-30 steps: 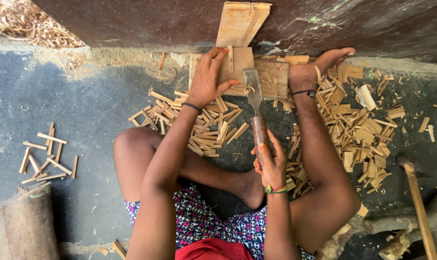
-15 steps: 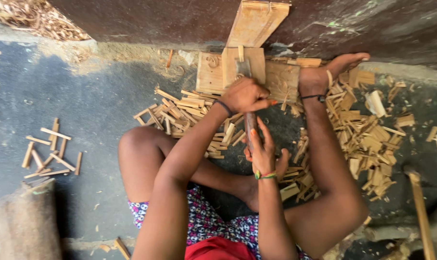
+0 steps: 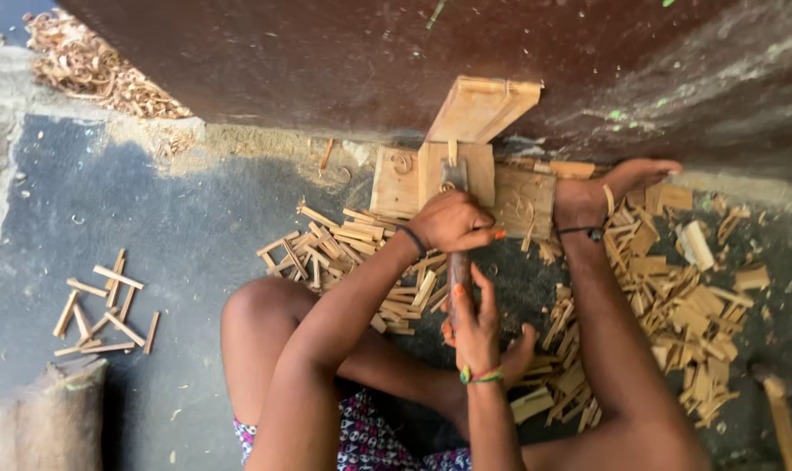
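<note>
Head camera looks down on a person sitting on the ground. Nearest, the right hand [image 3: 476, 327] is wrapped around the wooden handle of a knife [image 3: 459, 272], thumb on the left side, fingers curled on the right, so the handle runs through the palm and points far. Just beyond it, the left hand [image 3: 452, 222] is closed over the upper part of the tool, where the blade meets a small upright wood piece [image 3: 452, 157]; what exactly its fingertips pinch is hidden. This piece stands on a flat wooden block [image 3: 396, 181] by the dark wall. Split wood sticks [image 3: 343, 240] lie left, and more chips [image 3: 675, 288] right.
</note>
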